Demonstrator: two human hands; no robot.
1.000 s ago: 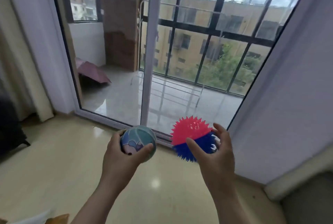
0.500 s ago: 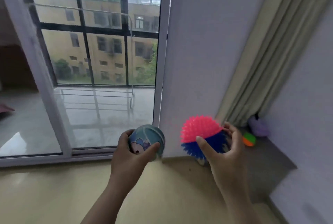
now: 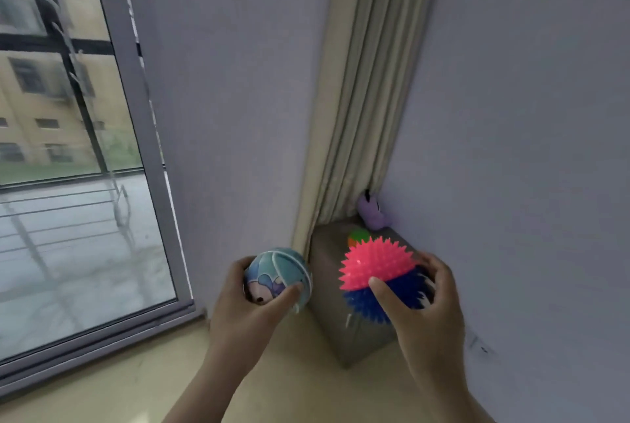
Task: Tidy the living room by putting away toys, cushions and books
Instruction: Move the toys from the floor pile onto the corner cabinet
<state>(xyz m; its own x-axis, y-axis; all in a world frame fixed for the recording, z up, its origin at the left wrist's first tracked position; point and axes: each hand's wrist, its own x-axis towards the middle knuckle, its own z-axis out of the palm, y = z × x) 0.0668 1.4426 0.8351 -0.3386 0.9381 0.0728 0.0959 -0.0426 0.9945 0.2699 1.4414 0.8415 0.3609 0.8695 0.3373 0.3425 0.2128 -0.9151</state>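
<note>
Two hands are each holding a toy ball up in front of a room corner.

The left hand (image 3: 245, 313) is gripping a teal ball printed with a cartoon figure (image 3: 278, 274), thumb and fingers curling round its lower half. Beside it, the right hand (image 3: 426, 313) is clasping a spiky ball (image 3: 375, 272), pink above and blue below, with the thumb pressing on the near side and the fingers wrapping the far side. Both balls are hanging in the air, near each other but apart, over the near end of a low grey block (image 3: 344, 334) standing in the corner. A purple plush toy (image 3: 371, 213) and a small orange-and-green ball (image 3: 358, 238) are lying on the block's far end, at the foot of a beige curtain (image 3: 368, 99). A sliding glass door (image 3: 68, 184) is standing to the left.
</note>
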